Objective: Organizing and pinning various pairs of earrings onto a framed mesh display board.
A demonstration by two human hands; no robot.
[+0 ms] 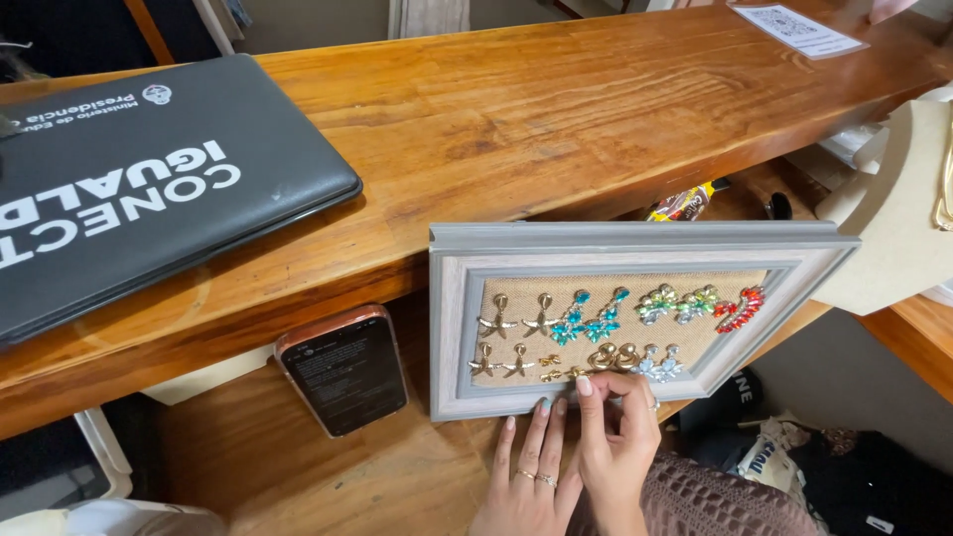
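Observation:
A grey wooden picture frame (452, 318) with a burlap backing stands tilted on the lower wooden shelf and carries two rows of earrings: gold starfish, blue, green, red and clear stone pairs. My right hand (617, 442) pinches a gold earring (613, 357) in the lower row, fingers closed on it. My left hand (526, 476), with rings on two fingers, rests against the frame's bottom edge with fingers spread and steadies it.
A smartphone (342, 369) leans under the upper counter (556, 119), left of the frame. A closed dark laptop (139, 189) lies on the counter's left. A beige necklace bust (908, 213) stands at right, a paper sheet (799, 30) far back. Bags lie on the floor at lower right.

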